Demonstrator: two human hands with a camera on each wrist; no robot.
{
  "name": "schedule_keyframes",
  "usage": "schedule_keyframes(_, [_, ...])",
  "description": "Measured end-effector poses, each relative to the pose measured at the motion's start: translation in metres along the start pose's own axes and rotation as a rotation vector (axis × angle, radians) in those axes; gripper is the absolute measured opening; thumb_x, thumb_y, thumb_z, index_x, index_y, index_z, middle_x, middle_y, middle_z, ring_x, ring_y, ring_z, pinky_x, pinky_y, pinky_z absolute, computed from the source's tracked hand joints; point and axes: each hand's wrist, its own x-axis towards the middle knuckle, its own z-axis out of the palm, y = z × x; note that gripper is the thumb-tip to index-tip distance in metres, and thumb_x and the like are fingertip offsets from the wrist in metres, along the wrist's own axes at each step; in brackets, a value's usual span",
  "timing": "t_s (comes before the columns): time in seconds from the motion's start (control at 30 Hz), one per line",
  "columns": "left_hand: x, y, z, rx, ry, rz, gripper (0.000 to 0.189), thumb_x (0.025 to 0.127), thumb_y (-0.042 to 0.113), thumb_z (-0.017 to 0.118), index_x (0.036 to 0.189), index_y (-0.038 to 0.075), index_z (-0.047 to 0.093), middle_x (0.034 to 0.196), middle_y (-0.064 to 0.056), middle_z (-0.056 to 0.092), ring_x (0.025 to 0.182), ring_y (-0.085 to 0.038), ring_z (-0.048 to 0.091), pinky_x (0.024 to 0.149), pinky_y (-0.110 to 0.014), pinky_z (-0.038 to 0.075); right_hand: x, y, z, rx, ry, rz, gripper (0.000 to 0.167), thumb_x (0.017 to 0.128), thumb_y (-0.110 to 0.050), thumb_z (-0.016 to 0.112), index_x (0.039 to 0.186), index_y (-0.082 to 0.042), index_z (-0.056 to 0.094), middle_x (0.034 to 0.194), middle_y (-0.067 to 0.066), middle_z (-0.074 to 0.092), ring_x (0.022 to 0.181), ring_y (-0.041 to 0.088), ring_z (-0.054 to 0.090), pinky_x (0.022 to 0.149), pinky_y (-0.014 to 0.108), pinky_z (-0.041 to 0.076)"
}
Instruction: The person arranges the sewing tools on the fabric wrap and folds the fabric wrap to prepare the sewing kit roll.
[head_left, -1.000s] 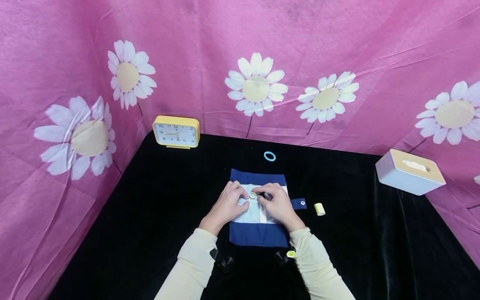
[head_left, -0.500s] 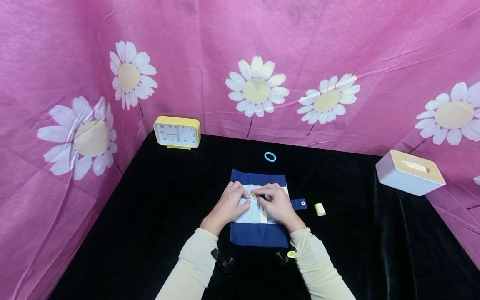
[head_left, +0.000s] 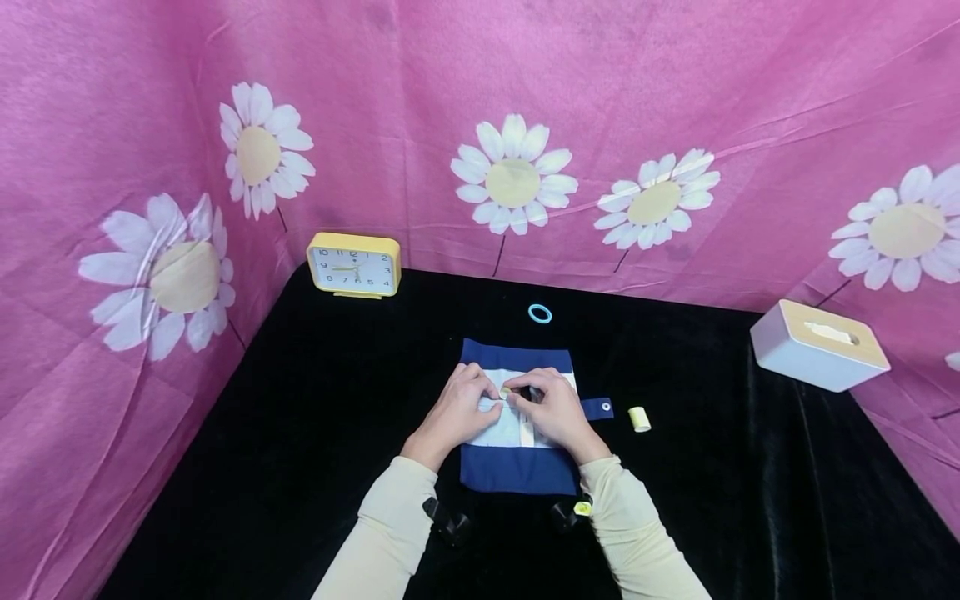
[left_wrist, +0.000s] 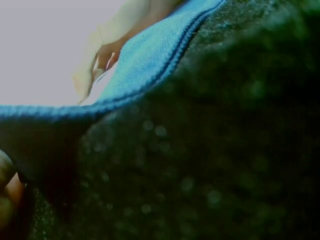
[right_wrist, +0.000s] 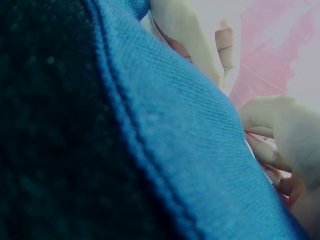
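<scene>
An unfolded cloth pouch [head_left: 517, 469], navy with a pale blue inside, lies on the black cloth. My left hand [head_left: 456, 408] rests over its left half, its thumb and fingers bent toward a seam line in the pale fabric; whether they pinch it is hard to see. My right hand [head_left: 553, 408] is over the right half, pinching a small yellow-rimmed round piece [head_left: 504, 392] between thumb and index finger. That piece is mostly hidden between the hands. In the right wrist view, the navy fabric partly covers the right hand [right_wrist: 282, 140].
A snap strap [head_left: 597, 407] sticks out at the pouch's right, with a yellow spool [head_left: 639, 418] beyond it. A light blue ring [head_left: 540, 313] lies behind the pouch. At the back stand a yellow clock [head_left: 354, 265] and a tissue box [head_left: 821, 343].
The round piece between the hands has tipped and shows less of its opening. The right thumb has closed in toward it. The left hand stays nearly still.
</scene>
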Motion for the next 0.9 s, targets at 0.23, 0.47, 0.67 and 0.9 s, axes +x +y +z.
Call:
schedule_keyframes(0.23, [0.0012,0.0004,-0.0011,0.002,-0.011,-0.005,0.01,0.083,0.017,0.079,0.091,0.01,0.077,0.096,-0.001,0.062,0.095,-0.019,0.05,0.088,-0.034,0.045,0.001,0.0,0.0022,0.017,0.05,0.073,0.012,0.083,-0.015,0.082,0.094,-0.018,0.081,0.09,-0.002,0.075,0.083,0.014,0.053,0.072,0.025,0.041])
schedule_keyframes(0.47, [-0.0001,0.0004,-0.0008,0.006,0.008,0.026,0.008,0.086,0.013,0.078,0.092,0.008,0.077,0.094,-0.002,0.061,0.095,-0.02,0.051,0.087,-0.035,0.045,0.0015,0.0006,0.0025,0.015,0.065,0.071,0.012,0.083,-0.015,0.082,0.094,-0.017,0.081,0.089,-0.002,0.075,0.082,0.014,0.053,0.071,0.025,0.041])
schedule_keyframes(0.67, [-0.0003,-0.0012,0.0012,0.006,0.011,0.053,0.008,0.09,0.014,0.073,0.093,0.006,0.075,0.095,-0.003,0.06,0.097,-0.02,0.051,0.092,-0.037,0.044,0.0012,0.0013,0.0021,0.013,0.063,0.061,0.012,0.084,-0.015,0.082,0.096,-0.018,0.081,0.09,-0.002,0.076,0.084,0.015,0.055,0.073,0.026,0.041])
schedule_keyframes(0.9, [0.0001,-0.0011,0.0027,-0.009,0.006,0.058,0.008,0.094,0.015,0.068,0.093,0.007,0.069,0.097,-0.002,0.059,0.098,-0.021,0.049,0.094,-0.039,0.041,0.0008,0.001,0.0003,-0.007,0.045,0.019,0.015,0.085,-0.015,0.08,0.1,-0.016,0.082,0.093,0.0,0.077,0.091,0.018,0.059,0.077,0.031,0.042])
